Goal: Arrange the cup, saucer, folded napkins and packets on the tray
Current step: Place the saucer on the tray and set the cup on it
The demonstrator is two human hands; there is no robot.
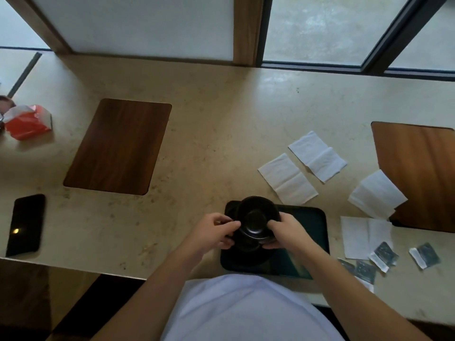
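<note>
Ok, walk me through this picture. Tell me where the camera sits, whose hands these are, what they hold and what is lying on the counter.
There is no machine here: a person wears one wide-angle camera on the head, looking down at their own bare hands. The left hand and right hand together grip a dark saucer above a dark tray at the counter's near edge. What looks like the dark cup sits below it, hard to make out. To the right on the beige counter lie four white napkins and several small grey packets, not yet on the tray. To the left are a black phone and a red packet.
</note>
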